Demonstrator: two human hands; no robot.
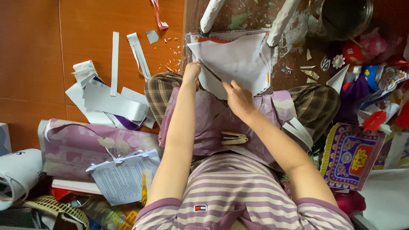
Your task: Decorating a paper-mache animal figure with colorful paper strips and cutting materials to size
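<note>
sheet: white paper sheet (238, 59), scalloped edges, lies on my lap past both hands, over purple cloth (213, 123).
L grip: my left hand (191, 72) pinched shut on sheet's left edge, near thin dark blade-like tool (211, 72); can't tell which hand holds that tool.
R grip: my right hand (238, 100) fingers closed, pressing sheet's near edge, just right of the tool.
axis: tool runs diagonal, from L hand down toward R; sheet's bulk lies ahead of it.
nearer: both touching; R nearer sheet's middle.
lap: stapler (233, 138) behind R wrist.
</note>
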